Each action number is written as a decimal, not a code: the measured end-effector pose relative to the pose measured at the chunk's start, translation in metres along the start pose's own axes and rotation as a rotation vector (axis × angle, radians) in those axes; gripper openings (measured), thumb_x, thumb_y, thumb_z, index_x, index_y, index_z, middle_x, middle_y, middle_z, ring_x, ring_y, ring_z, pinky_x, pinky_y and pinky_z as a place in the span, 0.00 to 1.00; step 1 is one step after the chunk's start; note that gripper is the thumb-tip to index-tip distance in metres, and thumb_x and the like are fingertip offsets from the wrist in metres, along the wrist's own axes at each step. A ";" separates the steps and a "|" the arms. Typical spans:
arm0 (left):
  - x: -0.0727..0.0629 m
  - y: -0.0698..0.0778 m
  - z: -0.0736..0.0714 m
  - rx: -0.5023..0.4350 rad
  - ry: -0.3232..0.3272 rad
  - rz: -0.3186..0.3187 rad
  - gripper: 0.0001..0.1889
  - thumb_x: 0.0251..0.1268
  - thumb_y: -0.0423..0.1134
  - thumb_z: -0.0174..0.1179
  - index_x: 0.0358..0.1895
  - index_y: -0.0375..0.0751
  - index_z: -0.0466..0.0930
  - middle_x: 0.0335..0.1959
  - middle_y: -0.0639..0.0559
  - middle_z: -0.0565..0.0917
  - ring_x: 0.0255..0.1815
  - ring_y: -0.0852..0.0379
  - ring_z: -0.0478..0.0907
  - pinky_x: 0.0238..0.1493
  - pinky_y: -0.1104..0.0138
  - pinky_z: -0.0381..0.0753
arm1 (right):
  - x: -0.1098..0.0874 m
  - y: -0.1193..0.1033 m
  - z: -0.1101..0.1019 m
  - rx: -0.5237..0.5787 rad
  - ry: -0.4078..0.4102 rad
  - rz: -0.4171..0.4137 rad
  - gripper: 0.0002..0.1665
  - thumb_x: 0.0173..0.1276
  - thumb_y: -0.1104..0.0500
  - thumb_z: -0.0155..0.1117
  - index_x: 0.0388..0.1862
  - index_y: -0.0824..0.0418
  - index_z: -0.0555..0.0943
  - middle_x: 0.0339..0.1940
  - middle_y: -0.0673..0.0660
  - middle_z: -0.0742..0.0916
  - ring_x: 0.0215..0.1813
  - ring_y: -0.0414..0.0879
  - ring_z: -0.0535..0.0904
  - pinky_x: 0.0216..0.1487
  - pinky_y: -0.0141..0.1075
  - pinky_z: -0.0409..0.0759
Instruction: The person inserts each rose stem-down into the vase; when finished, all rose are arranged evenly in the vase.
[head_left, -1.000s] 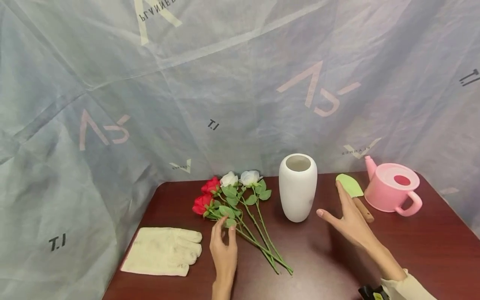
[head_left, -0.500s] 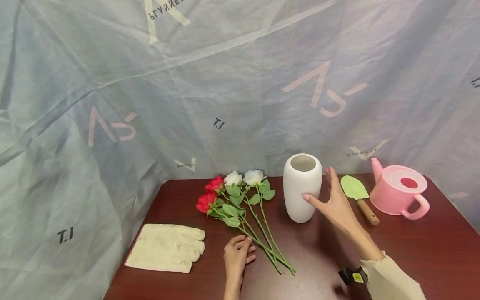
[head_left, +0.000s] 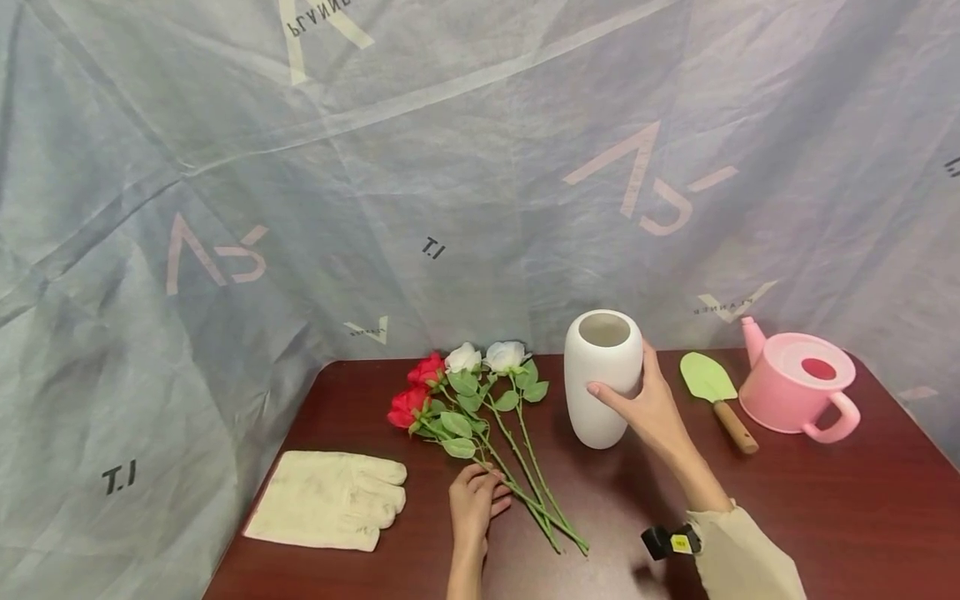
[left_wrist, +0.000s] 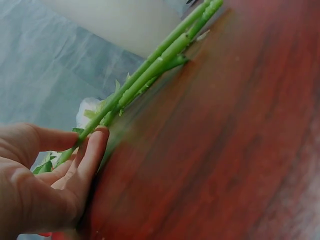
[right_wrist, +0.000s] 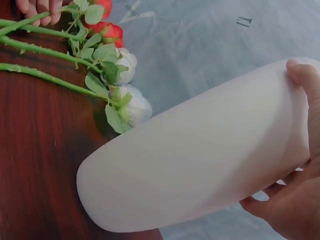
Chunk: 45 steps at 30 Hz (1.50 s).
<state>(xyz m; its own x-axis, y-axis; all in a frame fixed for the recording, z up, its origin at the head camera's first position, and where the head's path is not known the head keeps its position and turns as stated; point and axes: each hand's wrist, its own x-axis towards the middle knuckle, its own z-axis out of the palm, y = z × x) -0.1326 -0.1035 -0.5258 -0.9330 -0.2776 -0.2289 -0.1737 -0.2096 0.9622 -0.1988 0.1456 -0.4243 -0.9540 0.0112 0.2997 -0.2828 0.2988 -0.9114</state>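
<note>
Vase (head_left: 592, 365): newly clamped in our right grip (head_left: 651, 410), seemingly steadied.
Stem (left_wrist: 117, 97), left of vase: pinched in our left grip (head_left: 474, 506).

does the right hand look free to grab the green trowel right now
Probably not yet: the right hand grips the white vase, though nothing seems to lie between it and the green trowel.

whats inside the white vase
Looking into the white vase, the head view shows only pale inner wall, with nothing sticking out of the top. Its bottom is hidden by the near side, so anything lying there can't be seen.
</note>
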 end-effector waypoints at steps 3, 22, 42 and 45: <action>-0.001 0.000 -0.002 -0.021 0.019 -0.010 0.10 0.65 0.29 0.53 0.46 0.25 0.72 0.33 0.39 0.82 0.29 0.51 0.82 0.26 0.62 0.83 | -0.003 -0.009 0.000 0.014 -0.021 -0.007 0.55 0.57 0.55 0.71 0.74 0.53 0.46 0.64 0.62 0.67 0.58 0.57 0.68 0.51 0.56 0.68; -0.017 0.022 -0.016 -0.309 0.003 -0.006 0.16 0.66 0.32 0.56 0.53 0.24 0.73 0.36 0.40 0.83 0.37 0.52 0.83 0.37 0.64 0.83 | -0.011 -0.024 -0.002 0.055 -0.012 -0.013 0.53 0.58 0.60 0.70 0.73 0.59 0.47 0.63 0.65 0.66 0.58 0.59 0.66 0.53 0.56 0.66; -0.030 0.048 -0.010 -0.328 -0.031 0.148 0.16 0.62 0.29 0.58 0.50 0.22 0.72 0.37 0.39 0.82 0.39 0.51 0.82 0.38 0.60 0.83 | -0.009 -0.024 -0.001 0.045 -0.009 -0.040 0.53 0.58 0.61 0.69 0.74 0.60 0.46 0.63 0.66 0.65 0.58 0.59 0.65 0.52 0.58 0.65; -0.033 0.051 -0.009 -0.339 -0.016 0.154 0.15 0.62 0.29 0.58 0.49 0.23 0.73 0.37 0.39 0.81 0.39 0.51 0.82 0.38 0.61 0.83 | -0.009 -0.024 0.000 0.050 -0.011 -0.037 0.53 0.58 0.61 0.69 0.74 0.60 0.46 0.63 0.65 0.66 0.58 0.59 0.65 0.52 0.57 0.66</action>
<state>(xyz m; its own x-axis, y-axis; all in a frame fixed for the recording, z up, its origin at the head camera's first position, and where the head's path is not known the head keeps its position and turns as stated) -0.1081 -0.1138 -0.4702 -0.9454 -0.3157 -0.0807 0.0804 -0.4659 0.8811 -0.1831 0.1380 -0.4055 -0.9438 -0.0092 0.3305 -0.3221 0.2509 -0.9129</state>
